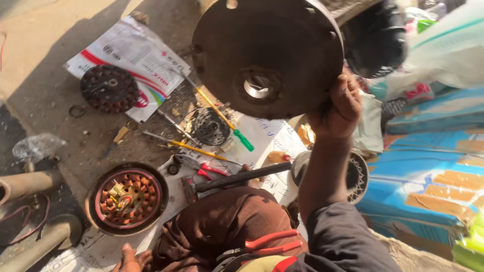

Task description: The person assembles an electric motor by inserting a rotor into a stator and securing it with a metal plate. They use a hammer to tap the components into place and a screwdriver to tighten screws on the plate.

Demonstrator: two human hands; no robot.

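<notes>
Hammer [237, 179] lies right of stator [127, 198], screwdrivers [222, 118] behind.

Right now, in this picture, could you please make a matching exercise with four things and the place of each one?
Things:
1. round metal cover
2. hammer
3. copper-wound motor part
4. green-handled screwdriver

Places:
a. on the ground, near the left hand
b. across the knee
c. raised in the right hand
d. on the ground, below the raised cover

Pairs: 1-c, 2-b, 3-a, 4-d
</notes>
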